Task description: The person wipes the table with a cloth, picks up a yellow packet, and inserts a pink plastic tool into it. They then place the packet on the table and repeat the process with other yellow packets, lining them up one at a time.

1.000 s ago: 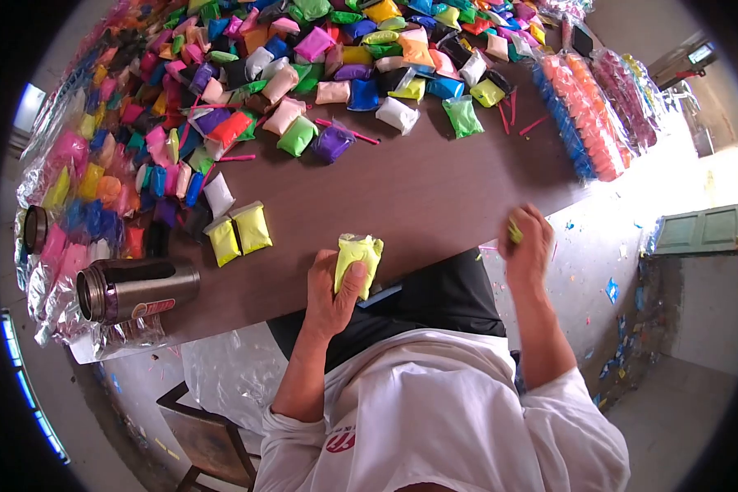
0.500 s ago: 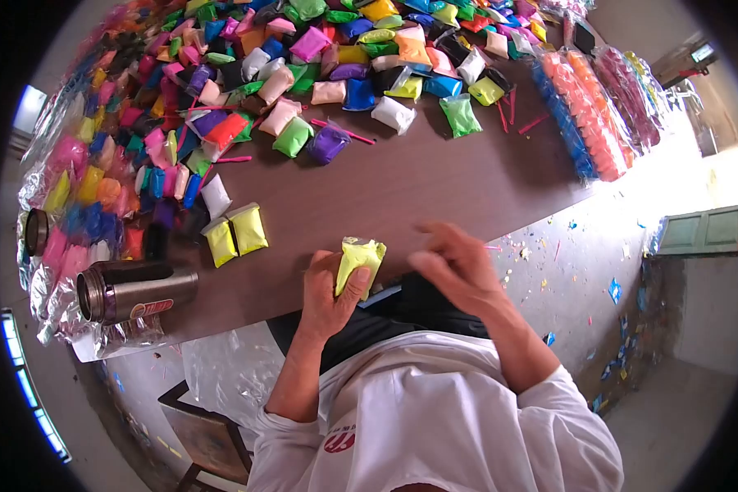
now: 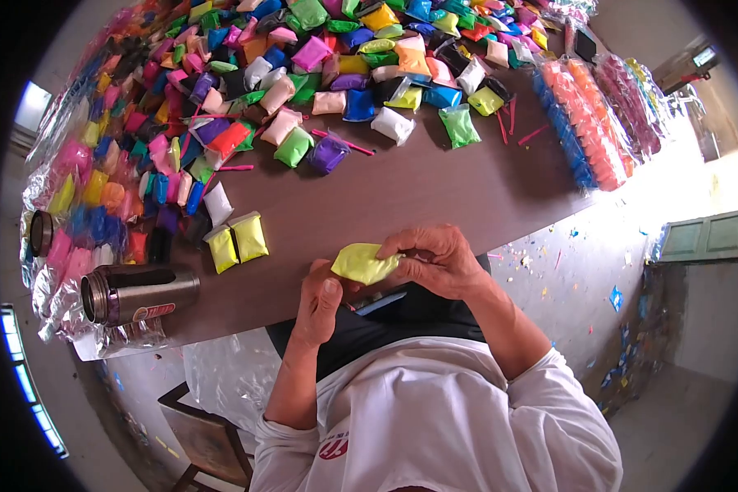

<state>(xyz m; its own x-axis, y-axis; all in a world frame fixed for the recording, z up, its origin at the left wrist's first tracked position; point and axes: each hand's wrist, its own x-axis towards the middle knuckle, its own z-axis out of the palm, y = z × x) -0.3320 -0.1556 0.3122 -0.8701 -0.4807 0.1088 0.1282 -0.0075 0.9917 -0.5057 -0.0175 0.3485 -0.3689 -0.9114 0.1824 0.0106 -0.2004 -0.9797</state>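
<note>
A small yellow packet of soft, clay-like material (image 3: 362, 264) is held over the table's front edge, turned on its side. My right hand (image 3: 439, 261) pinches its right end between thumb and fingers. My left hand (image 3: 316, 305) is at its left end, fingers curled against and partly behind it, the thumb off its face. Left of my hands, two similar yellow packets (image 3: 249, 236) lie side by side on the table. A white packet (image 3: 218, 203) lies just behind them.
Many coloured packets (image 3: 312, 52) are heaped across the back and left of the table (image 3: 320, 201). A metal flask (image 3: 143, 293) lies at the front left. Plastic-wrapped rolls of coloured pieces (image 3: 578, 123) lie at the right. A wooden chair (image 3: 205, 439) stands below left.
My right hand has moved left onto the packet and now pinches its right end. The packet has turned from upright to sideways, and my left thumb has come off its face.
</note>
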